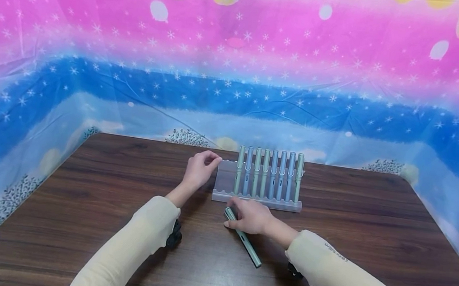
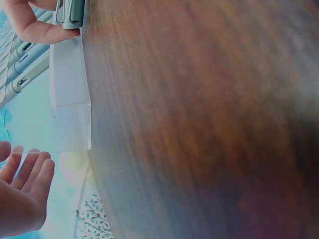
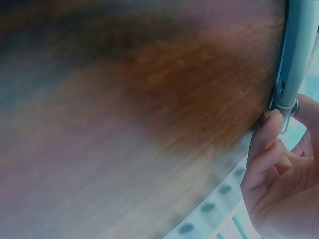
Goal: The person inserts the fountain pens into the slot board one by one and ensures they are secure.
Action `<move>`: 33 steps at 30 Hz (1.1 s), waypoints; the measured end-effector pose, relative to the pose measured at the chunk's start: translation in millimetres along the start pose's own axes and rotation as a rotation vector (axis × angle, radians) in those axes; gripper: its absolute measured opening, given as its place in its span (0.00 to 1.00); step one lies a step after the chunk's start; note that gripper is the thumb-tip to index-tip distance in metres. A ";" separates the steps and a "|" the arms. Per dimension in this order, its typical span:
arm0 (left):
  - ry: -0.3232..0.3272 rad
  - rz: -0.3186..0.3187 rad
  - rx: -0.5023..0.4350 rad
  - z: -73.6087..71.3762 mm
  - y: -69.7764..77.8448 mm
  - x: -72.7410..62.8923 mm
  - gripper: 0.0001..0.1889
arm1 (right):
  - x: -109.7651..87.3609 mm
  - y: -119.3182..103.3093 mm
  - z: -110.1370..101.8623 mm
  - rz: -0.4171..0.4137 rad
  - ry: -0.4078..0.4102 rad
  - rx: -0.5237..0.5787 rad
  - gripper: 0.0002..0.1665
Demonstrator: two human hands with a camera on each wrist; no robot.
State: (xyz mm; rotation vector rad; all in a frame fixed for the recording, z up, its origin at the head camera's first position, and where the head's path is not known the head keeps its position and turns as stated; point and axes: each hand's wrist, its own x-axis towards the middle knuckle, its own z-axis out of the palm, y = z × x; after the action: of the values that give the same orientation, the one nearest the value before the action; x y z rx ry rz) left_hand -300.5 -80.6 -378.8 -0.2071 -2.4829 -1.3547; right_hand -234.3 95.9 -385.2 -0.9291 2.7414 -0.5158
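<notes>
A clear pen rack (image 1: 226, 176) stands on the table, with several pale green and blue-grey capped pens (image 1: 273, 176) upright side by side in its right and middle slots. At its upper left corner, my left hand (image 1: 200, 170) holds the edge between thumb and fingertips. In front of the rack, my right hand (image 1: 252, 216) pinches a green pen (image 1: 249, 247) near its clip end. That pen slants toward the front right, low over the tabletop. The right wrist view shows the thumb and fingers of the right hand (image 3: 286, 184) around the pen (image 3: 300, 45) beside its clip.
The brown wooden table (image 1: 118, 224) reaches back to a printed cloth backdrop (image 1: 235, 92) in pink and blue. At the rack's left end, bare slots line the ledge (image 1: 223, 198).
</notes>
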 end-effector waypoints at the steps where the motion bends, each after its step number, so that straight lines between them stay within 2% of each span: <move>1: -0.001 0.000 0.000 -0.1 0.1 0.0 0.10 | -0.1 0.6 -0.2 -0.001 0.004 -0.003 0.23; 19: -0.010 0.006 -0.005 -0.1 0.2 -0.3 0.10 | 3.7 8.0 -11.8 -0.056 0.100 0.157 0.24; 29: 0.000 -0.003 0.009 0.7 -0.7 1.3 0.11 | 7.3 4.8 -26.1 -0.037 0.209 0.210 0.25; 33: 0.001 -0.002 0.009 0.9 -0.4 1.0 0.10 | 8.8 6.1 -31.3 -0.045 0.279 0.217 0.24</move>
State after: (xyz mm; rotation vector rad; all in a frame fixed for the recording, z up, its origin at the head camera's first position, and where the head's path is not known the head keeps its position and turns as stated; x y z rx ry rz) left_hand -301.7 -80.1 -379.3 -0.2015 -2.4884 -1.3438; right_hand -253.8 103.1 -359.5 -0.9274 2.8301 -0.9981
